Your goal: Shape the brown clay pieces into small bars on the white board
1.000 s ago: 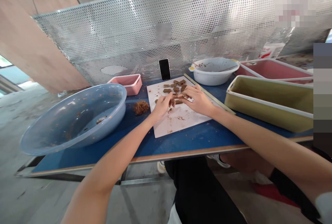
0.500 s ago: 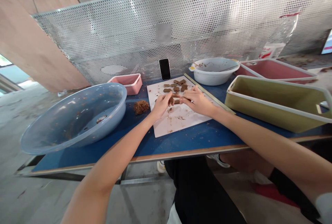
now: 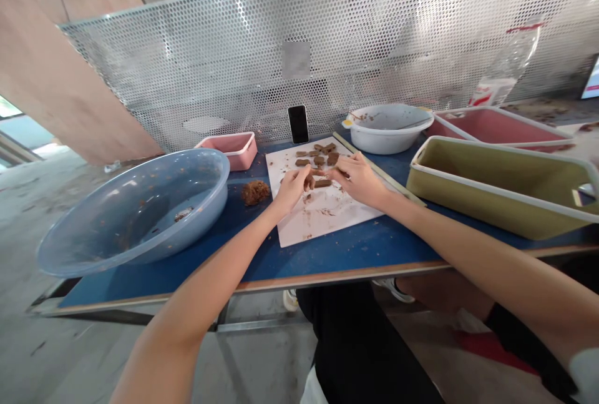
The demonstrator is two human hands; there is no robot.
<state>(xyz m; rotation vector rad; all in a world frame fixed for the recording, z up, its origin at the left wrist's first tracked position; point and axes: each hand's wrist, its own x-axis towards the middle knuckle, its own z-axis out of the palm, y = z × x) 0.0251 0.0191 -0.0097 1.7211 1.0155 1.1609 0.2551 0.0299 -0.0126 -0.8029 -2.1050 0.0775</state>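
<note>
Fig., as seen thru the head cam. fr. my remote post. L grip (image 3: 292, 188) and R grip (image 3: 358, 180) face each other over a white board (image 3: 294, 226). Both are nearly closed, fingers bent, w/ a brown strip (image 3: 319, 172) betw. their tips, one end at each; exact finger contact is too small for me to make out. On the nr. side of it, a 2nd strip (image 3: 322, 183) lies on the board, betw. the two grips.

Toward the board's far edge I count several brown pcs. (image 3: 302, 163), lying flat in a loose group; crumbs dot the nr. half. Just L of the board, a brown clump (image 3: 255, 192) sits on the blue surface (image 3: 355, 254). Farther L: large blue tub (image 3: 203, 220), w/ bits inside; pink box (image 3: 241, 155) behind it.

Behind the board, a phone (image 3: 298, 124) stands upright, nr. the metal mesh (image 3: 210, 73). On the R: thin slat (image 3: 393, 181) along the board's edge, then white basin (image 3: 384, 143), green box (image 3: 482, 201), red box (image 3: 505, 126) and, behind that, a bottle (image 3: 510, 67).
</note>
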